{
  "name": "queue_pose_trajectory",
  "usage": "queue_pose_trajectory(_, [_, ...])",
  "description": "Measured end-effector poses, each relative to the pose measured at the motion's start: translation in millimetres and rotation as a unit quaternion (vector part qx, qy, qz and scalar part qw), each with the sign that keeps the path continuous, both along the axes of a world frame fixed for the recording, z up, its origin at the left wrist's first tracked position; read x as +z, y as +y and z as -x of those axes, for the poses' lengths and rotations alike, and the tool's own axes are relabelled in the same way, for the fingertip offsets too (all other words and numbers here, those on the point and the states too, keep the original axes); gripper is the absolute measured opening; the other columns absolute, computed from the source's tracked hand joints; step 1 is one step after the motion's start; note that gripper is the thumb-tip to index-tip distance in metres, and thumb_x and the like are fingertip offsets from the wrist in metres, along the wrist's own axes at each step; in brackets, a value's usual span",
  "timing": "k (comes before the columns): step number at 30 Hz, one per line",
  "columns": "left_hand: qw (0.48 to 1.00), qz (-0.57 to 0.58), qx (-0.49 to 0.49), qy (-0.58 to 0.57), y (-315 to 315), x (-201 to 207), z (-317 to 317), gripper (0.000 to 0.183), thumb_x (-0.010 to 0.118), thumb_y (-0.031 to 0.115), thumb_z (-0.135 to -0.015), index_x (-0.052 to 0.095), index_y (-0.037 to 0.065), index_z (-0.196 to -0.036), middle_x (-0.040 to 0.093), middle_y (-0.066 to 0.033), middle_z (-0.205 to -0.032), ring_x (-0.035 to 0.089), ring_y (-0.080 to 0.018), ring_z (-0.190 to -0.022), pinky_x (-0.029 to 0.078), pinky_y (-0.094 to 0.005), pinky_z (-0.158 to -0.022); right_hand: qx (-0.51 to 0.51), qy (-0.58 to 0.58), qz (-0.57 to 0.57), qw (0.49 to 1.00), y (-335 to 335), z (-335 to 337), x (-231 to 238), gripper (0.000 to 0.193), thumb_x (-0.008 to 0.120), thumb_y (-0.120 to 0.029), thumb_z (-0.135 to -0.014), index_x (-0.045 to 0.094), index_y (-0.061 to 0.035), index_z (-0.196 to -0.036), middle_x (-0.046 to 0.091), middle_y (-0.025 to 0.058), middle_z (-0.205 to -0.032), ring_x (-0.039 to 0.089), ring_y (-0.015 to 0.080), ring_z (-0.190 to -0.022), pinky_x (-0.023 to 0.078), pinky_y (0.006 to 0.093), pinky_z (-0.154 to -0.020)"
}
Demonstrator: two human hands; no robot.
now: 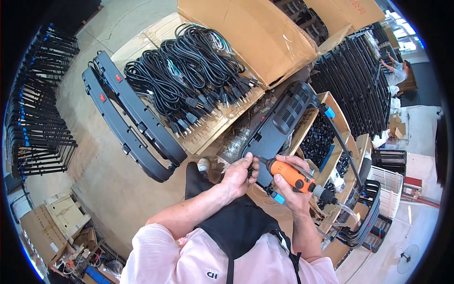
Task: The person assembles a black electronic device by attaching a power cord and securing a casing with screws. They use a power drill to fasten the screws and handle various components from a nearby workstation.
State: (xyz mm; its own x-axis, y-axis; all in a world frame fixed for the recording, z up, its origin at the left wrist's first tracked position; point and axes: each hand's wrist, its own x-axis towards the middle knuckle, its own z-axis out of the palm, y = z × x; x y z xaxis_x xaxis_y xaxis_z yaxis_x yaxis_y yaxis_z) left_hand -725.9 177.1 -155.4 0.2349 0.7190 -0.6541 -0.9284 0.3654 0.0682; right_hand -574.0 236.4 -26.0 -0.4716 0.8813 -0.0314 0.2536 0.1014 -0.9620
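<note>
My right hand (292, 189) grips an orange air screwdriver (287, 174) with a black nose and a hose at its rear end. The nose points left, toward my left hand (240, 176). The fingers of that hand are curled together around something small and dark that I cannot make out. Just beyond both hands lies a long black plastic housing (273, 127) with a vented grille and a small red switch. Its near end is partly hidden by my hands and the tool. A black frame tube with a blue end (277, 197) shows beneath the screwdriver.
Coiled black power cords (189, 75) fill an opened cardboard box (257, 40) at the far side. Two dark housings (135, 118) with red switches lean left of it. To the right, wooden bins (318, 137) hold small black parts. Black frames (352, 85) are stacked behind them.
</note>
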Motion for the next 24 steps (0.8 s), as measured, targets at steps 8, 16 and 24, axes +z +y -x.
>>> queue_pose_trajectory(8, [0.997, -0.037, -0.069, 0.021, -9.7, 5.4, -1.7, 0.029, 0.052, 0.031, -0.116, 0.068, 0.008, -0.117, 0.071, -0.0016, -0.099, 0.062, -0.0118, -0.080, 0.050, -0.0280, -0.069, 0.013, -0.036, -0.017, 0.999, 20.4, 28.8, -18.2, 0.048, 0.079, 0.002, -0.091, 0.060, 0.0001, -0.134, 0.071, 0.0147, -0.133, 0.068, 0.0238, -0.126, 0.054, 0.0377, -0.111])
queue_pose_trajectory(16, [0.987, -0.104, -0.107, 0.054, -18.6, -8.3, 10.6, 0.028, 0.051, 0.028, -0.116, 0.067, 0.006, -0.117, 0.074, -0.0056, -0.105, 0.067, -0.0115, -0.078, 0.054, -0.0275, -0.065, 0.064, -0.093, -0.049, 0.992, 30.7, 43.8, -37.9, 0.035, 0.082, -0.006, -0.090, 0.066, -0.0020, -0.120, 0.074, 0.0182, -0.128, 0.074, 0.0236, -0.114, 0.060, 0.0375, -0.100])
queue_pose_trajectory(24, [0.982, -0.107, -0.130, 0.087, -22.0, 2.8, 29.0, 0.030, 0.045, 0.027, -0.118, 0.063, 0.004, -0.121, 0.076, -0.0110, -0.111, 0.068, -0.0123, -0.079, 0.054, -0.0273, -0.064, 0.061, -0.072, -0.032, 0.995, 32.4, 51.0, -38.9, 0.033, 0.080, 0.000, -0.089, 0.067, 0.0001, -0.119, 0.074, 0.0179, -0.128, 0.072, 0.0234, -0.116, 0.058, 0.0373, -0.103])
